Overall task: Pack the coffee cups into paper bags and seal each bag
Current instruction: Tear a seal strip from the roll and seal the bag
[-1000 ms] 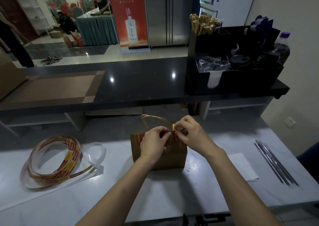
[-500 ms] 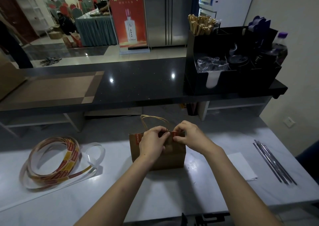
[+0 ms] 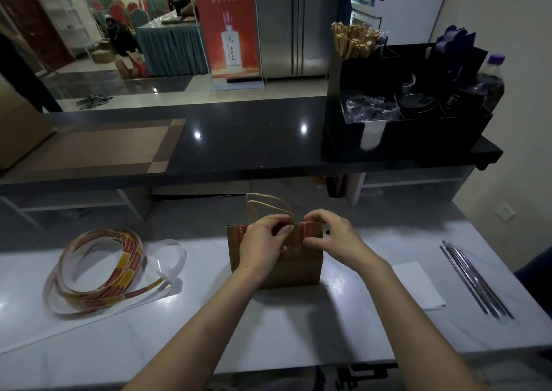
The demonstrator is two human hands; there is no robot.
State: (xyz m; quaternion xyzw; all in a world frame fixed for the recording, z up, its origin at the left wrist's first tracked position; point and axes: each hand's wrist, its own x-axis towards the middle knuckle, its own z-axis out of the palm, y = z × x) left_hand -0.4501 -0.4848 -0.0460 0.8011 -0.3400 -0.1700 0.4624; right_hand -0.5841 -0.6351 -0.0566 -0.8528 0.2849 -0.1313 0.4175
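as forearms reach forward, left hand point(image 3: 263, 242) pinches paper bag point(image 3: 294, 271), right hand point(image 3: 332, 235) pinches red sticker point(image 3: 305, 230)

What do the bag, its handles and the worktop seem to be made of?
Bag: brown kraft paper, matte, stiff folded top.
Handles: probably twisted paper cord, tan, thin.
Worktop: pale stone or laminate, glossy, showing reflections.

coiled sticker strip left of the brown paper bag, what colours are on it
The coiled sticker strip carries red and yellow labels; head view.
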